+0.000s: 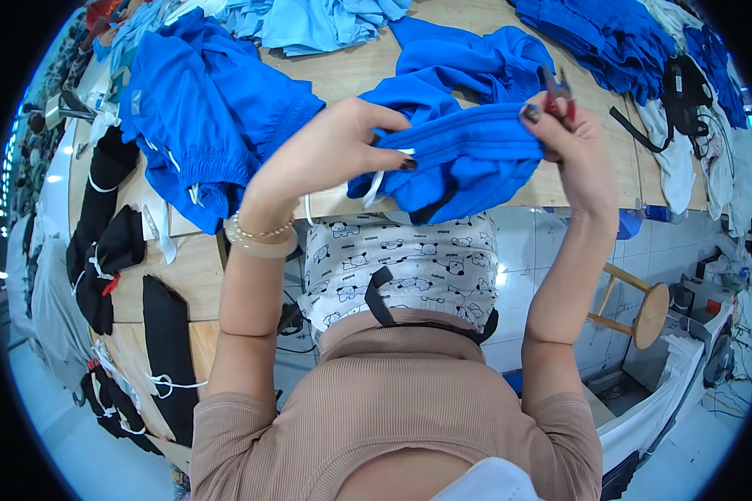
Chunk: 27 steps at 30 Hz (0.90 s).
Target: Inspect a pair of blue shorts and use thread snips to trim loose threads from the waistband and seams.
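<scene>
- Soft blue shorts [468,159] with ribbed waistband, held above the wooden desk [342,71] edge.
- Left hand [342,146] pinches the waistband; right hand [572,138] grips it alongside red snips [560,92].

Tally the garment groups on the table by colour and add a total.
Royal blue: 4, namely the shorts held by the left hand and right hand, one left pile, one bundle behind, one right stack
Light blue: 1 pile
Black: 3 groups
Total: 8 groups; single pieces inside piles cannot be counted.
</scene>
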Motion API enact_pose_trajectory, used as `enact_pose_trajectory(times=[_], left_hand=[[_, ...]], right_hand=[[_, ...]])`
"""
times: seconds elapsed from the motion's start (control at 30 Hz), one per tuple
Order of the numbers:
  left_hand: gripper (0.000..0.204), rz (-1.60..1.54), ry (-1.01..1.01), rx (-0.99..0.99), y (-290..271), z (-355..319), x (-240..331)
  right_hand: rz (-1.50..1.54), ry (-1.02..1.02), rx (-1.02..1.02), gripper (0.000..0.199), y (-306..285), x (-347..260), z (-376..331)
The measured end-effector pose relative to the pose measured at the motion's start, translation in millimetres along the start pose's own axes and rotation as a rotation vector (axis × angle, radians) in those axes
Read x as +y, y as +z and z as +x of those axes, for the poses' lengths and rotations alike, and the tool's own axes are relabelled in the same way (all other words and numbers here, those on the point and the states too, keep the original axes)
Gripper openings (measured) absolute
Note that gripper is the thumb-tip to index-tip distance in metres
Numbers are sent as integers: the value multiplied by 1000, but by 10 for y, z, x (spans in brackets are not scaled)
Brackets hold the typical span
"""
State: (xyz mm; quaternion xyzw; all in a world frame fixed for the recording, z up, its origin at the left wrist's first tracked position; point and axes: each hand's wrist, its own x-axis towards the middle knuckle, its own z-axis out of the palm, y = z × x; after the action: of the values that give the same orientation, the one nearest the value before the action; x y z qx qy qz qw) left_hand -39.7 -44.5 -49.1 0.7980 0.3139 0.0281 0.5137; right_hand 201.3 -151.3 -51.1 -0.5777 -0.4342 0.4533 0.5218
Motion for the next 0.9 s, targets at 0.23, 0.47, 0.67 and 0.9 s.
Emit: enact_pose_trajectory(times=[0.23, 0.47, 0.67, 0.9], left_hand=[[26, -401, 258, -66, -339, -7, -81], [46, -287, 205, -125, -442, 127, -26], [26, -222, 166, -125, -446, 154, 6], [30, -305, 137, -115, -434, 207, -61]], right_hand=[[16, 25, -36, 18, -138, -79, 116], [63, 18, -89, 21, -200, -104, 268], [27, 19, -91, 19, -261, -85, 293], [34, 8, -113, 17, -249, -65, 293]])
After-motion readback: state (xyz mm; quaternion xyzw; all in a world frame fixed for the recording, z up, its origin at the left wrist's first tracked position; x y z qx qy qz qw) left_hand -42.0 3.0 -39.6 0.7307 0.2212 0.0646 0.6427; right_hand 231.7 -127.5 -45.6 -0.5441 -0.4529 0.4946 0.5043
